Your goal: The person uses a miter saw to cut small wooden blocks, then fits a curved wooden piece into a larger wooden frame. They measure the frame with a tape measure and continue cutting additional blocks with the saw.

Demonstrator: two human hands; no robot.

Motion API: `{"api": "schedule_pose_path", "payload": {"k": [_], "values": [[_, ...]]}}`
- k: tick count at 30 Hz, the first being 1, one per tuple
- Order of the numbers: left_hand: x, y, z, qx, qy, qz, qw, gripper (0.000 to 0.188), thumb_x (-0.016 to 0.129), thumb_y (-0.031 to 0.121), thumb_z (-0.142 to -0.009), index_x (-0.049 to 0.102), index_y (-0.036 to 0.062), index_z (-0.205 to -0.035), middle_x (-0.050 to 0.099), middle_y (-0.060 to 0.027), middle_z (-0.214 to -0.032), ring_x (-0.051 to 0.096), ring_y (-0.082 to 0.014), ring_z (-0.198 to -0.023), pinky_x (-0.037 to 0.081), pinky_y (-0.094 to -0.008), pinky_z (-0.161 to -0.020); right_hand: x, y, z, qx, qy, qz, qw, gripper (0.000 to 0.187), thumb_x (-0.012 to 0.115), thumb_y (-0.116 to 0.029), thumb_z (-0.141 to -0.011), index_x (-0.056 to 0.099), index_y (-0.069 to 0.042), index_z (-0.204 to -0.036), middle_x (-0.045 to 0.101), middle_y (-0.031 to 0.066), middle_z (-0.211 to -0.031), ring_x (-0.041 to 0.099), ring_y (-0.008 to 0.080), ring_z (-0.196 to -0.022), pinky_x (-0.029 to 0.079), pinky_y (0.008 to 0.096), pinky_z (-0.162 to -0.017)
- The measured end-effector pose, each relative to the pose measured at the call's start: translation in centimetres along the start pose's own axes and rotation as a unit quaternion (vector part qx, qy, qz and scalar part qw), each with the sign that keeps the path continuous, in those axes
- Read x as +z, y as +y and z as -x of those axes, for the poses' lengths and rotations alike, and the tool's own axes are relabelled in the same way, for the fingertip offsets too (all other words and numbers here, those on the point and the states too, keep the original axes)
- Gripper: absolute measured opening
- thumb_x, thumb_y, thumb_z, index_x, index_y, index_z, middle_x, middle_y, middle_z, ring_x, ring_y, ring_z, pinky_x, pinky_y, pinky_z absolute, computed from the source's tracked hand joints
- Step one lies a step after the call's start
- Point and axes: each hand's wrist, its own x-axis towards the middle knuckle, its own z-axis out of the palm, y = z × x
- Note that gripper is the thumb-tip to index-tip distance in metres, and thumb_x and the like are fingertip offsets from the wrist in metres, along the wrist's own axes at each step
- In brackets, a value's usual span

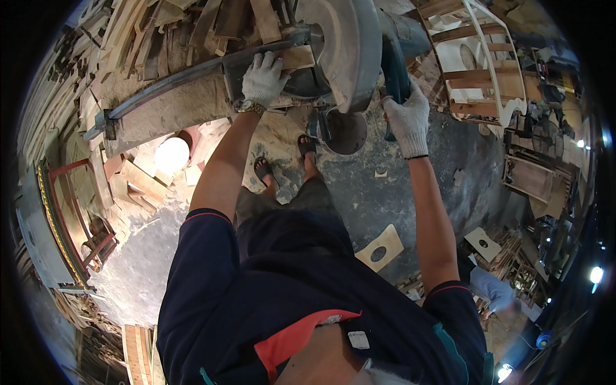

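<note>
A chop saw with a big grey blade guard [359,51] stands in front of me at the top of the view. My right hand [409,122], in a white knitted glove, is closed around the saw's dark teal handle [396,70]. To the left of the guard, a short piece of pale wood [296,58] lies on the saw's table. My left hand [263,82], gloved too, has its fingers bent over the near end of that wood, close to the guard. The blade's cutting edge is hidden from me.
A long metal rail [173,80] runs left from the saw. Wood strips [212,25] pile up behind it. Below the saw sits a round bucket [346,131]. A bright lamp [172,154] glows at left; a wooden frame [478,70] stands at right. Cut boards [380,248] lie on the floor.
</note>
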Motion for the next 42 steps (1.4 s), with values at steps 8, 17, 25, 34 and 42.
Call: {"api": "schedule_pose_path", "payload": {"k": [8, 17, 25, 34, 42], "values": [[0.1, -0.1, -0.1, 0.008, -0.003, 0.001, 1.000, 0.041, 0.083, 0.035, -0.079, 0.068, 0.0118, -0.111, 0.063, -0.0090, -0.116, 0.060, -0.0327, -0.117, 0.058, -0.0462, -0.089, 0.5, 0.9, 0.3, 0.002, 0.017, -0.022, 1.000, 0.040, 0.072, -0.016, -0.077, 0.067, 0.000, -0.114, 0.069, 0.0114, -0.085, 0.066, 0.0208, -0.074, 0.053, 0.0359, -0.075], [0.1, -0.2, 0.0, 0.004, -0.019, 0.005, 1.000, 0.040, 0.076, 0.038, -0.087, 0.069, 0.0099, -0.115, 0.063, -0.0105, -0.122, 0.059, -0.0329, -0.120, 0.056, -0.0487, -0.097, 1.0, 1.1, 0.5, 0.039, 0.014, -0.033, 0.999, 0.038, 0.074, -0.013, -0.078, 0.067, -0.002, -0.114, 0.069, 0.0108, -0.087, 0.066, 0.0203, -0.077, 0.053, 0.0353, -0.075], [-0.1, -0.2, 0.2, -0.004, -0.048, -0.003, 0.999, 0.040, 0.077, 0.038, -0.086, 0.068, 0.0114, -0.115, 0.062, -0.0104, -0.124, 0.058, -0.0331, -0.121, 0.057, -0.0474, -0.095, 0.4, 0.7, 0.1, 0.007, 0.006, -0.039, 0.999, 0.036, 0.071, -0.007, -0.080, 0.065, -0.001, -0.115, 0.069, 0.0083, -0.087, 0.064, 0.0166, -0.072, 0.052, 0.0317, -0.071], [0.0, 0.0, 0.0, -0.005, -0.044, -0.006, 0.999, 0.040, 0.078, 0.036, -0.086, 0.067, 0.0116, -0.116, 0.062, -0.0108, -0.123, 0.059, -0.0323, -0.120, 0.057, -0.0457, -0.096, 0.5, 0.5, 0.5, 0.043, -0.001, -0.019, 0.999, 0.035, 0.071, -0.011, -0.078, 0.066, -0.002, -0.111, 0.067, 0.0089, -0.087, 0.064, 0.0197, -0.076, 0.052, 0.0341, -0.075], [0.0, -0.2, 0.1, 0.001, -0.038, -0.007, 0.999, 0.040, 0.079, 0.035, -0.085, 0.067, 0.0120, -0.116, 0.063, -0.0110, -0.126, 0.059, -0.0321, -0.123, 0.058, -0.0458, -0.092, 1.0, 1.2, 0.7, 0.032, 0.006, -0.053, 0.998, 0.031, 0.070, -0.009, -0.076, 0.068, -0.002, -0.107, 0.067, 0.0090, -0.084, 0.064, 0.0187, -0.073, 0.053, 0.0347, -0.074]]}}
